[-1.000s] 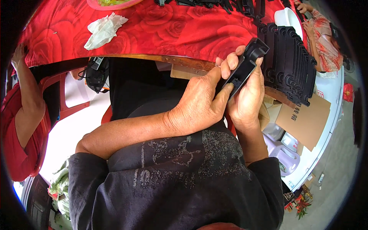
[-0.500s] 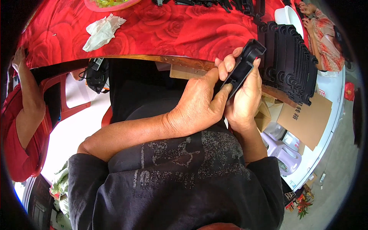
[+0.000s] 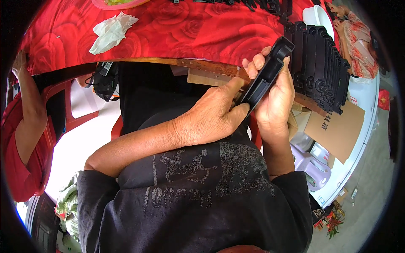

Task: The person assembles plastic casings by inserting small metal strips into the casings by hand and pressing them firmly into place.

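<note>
A long black plastic part [image 3: 265,79] is held aslant between my hands, in front of the table's near edge. Its open hollow side faces up, and its far end curves into a rounded hook. My left hand [image 3: 213,111] is closed on the lower end, with the thumb along the near edge. Around the upper half wraps my right hand [image 3: 276,99], fingertips on the left side and thumb on the right. The fingers beneath the part are hidden. Right of my hands, a row of similar black plastic parts [image 3: 314,69] lies nested at the table edge.
A crumpled white tissue [image 3: 112,33] lies on the red rose-patterned tablecloth [image 3: 181,38]. More black parts [image 3: 249,5] and a white tub [image 3: 316,17] sit farther back. Cardboard [image 3: 339,130] and a lilac plastic stool [image 3: 314,168] are at right. People sit at both sides.
The black plastic part has tipped slightly and moved a little up and right with my right hand. My left thumb has slid from inside its channel to the lower edge.
</note>
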A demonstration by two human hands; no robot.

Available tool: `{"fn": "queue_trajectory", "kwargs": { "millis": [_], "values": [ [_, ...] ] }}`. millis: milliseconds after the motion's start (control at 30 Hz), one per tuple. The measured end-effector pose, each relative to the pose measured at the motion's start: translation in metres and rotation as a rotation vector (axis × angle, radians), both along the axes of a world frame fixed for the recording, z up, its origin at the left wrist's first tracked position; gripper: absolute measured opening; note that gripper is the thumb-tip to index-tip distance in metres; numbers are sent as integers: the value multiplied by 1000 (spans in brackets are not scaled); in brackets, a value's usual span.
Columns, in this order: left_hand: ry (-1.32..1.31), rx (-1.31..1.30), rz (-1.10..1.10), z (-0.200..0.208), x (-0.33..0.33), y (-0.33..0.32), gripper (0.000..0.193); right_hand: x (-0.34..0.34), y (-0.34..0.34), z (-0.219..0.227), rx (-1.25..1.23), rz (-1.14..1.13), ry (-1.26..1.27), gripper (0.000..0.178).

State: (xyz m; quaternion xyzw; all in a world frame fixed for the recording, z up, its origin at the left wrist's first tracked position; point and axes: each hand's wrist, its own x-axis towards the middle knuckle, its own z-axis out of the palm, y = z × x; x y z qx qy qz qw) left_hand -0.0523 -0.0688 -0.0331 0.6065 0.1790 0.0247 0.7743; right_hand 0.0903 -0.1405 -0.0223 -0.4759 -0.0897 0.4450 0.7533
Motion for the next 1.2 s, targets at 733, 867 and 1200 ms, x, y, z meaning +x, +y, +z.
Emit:
{"fn": "queue_trajectory", "kwargs": {
  "millis": [733,867,1200],
  "values": [
    [12,193,131,-9,5,-11,15,2,2,3,71,15,-62,48],
    [18,220,139,-7,6,-11,15,2,1,4,90,26,-56,49],
    [-20,69,116,-6,4,-5,15,2,1,1,124,41,-73,49]
  ]
}}
